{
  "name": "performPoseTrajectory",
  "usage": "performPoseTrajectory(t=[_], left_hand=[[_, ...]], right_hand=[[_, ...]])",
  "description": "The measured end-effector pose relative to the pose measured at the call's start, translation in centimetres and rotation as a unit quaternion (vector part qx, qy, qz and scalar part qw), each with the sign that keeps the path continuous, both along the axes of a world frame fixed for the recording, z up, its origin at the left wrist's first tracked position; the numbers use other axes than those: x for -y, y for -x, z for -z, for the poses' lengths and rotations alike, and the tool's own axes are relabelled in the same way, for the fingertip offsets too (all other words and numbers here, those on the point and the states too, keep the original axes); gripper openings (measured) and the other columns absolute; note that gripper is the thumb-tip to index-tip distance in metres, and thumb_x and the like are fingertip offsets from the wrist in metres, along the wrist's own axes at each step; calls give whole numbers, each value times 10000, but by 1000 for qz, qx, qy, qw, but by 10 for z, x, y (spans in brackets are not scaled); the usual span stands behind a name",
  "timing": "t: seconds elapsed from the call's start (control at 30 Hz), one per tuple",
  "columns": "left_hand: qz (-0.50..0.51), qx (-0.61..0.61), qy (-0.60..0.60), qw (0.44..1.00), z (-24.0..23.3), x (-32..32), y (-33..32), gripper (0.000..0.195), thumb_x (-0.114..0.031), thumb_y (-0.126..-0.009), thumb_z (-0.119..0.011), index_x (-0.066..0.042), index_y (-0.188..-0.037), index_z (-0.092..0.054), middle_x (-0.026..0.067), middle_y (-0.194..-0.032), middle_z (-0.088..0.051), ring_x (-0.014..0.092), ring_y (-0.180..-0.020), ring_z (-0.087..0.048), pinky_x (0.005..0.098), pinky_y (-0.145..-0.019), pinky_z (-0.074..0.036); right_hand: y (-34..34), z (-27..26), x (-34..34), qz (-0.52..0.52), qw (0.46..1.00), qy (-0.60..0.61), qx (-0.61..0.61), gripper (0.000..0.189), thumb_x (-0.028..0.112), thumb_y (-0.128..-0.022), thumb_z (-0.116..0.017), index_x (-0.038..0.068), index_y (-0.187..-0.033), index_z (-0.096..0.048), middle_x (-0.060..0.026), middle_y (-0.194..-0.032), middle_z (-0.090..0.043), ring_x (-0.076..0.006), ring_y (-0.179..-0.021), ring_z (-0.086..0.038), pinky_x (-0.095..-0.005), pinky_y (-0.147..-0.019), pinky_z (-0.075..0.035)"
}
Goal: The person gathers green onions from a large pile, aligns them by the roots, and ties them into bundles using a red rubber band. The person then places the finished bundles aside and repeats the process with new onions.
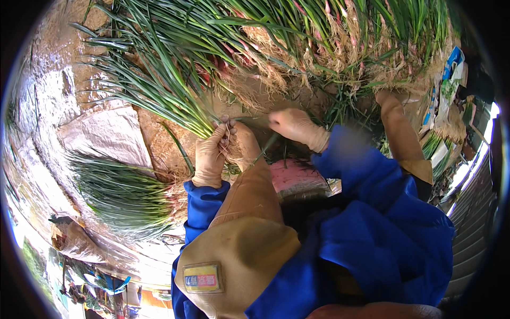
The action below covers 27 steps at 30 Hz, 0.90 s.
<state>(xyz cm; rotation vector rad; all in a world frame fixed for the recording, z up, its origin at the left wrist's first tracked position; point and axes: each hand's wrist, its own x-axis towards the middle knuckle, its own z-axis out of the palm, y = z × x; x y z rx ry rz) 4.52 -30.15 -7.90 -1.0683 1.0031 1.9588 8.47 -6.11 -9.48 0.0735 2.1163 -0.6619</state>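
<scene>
My gloved left hand [213,153] is closed around the root end of a bunch of green plants like scallions [187,107], whose long leaves fan out to the upper left. Fine roots hang from it over my knee. My gloved right hand [297,125] is to the right, slightly blurred, its fingers curled; a thin green leaf stretches from near its fingers toward the bunch. Whether the fingers grip that leaf I cannot tell. A large heap of the same plants [334,36], with pinkish stems and pale roots, lies above both hands.
A neat pile of plants [127,195] lies at the left beside a pale woven sack [107,135] on wet ground. A pink and white sack [297,177] sits between my legs. Loose leaves [342,107] lie below the heap. More bundles [438,149] and packaging [448,87] are at the right.
</scene>
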Motion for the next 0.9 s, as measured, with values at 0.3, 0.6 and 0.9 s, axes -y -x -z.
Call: performPoseTrajectory(t=[0.3, 0.6, 0.9], left_hand=[[69, -75, 71, 992, -6, 1, -11, 186, -105, -880, -677, -2, -1024, -619, 76, -796, -677, 93, -580, -593, 211, -452, -444], [57, 21, -64, 996, -12, 24, -14, 286, -182, -983, -492, 36, -1156, -557, 150, -1003, -655, 193, -772, -644, 313, -680, -551], [-33, 25, -34, 999, -28, 21, -11, 229, -219, -1000, -490, -11, -979, -584, 62, -748, -607, 142, -597, -584, 238, -503, -487]], right_hand=[[61, -24, 92, 166, 967, 158, -113, 192, 307, -862, -652, 128, -934, -660, -106, -808, -688, -303, -772, -676, -388, -654, -527], [83, 4, 82, 406, 862, 303, 0, 259, 266, -961, -559, 33, -992, -667, -59, -699, -617, -153, -639, -598, -351, -610, -502], [66, -9, 108, 120, 972, 126, -157, 271, 327, -903, -554, 71, -823, -594, -143, -741, -634, -367, -721, -630, -482, -641, -494]])
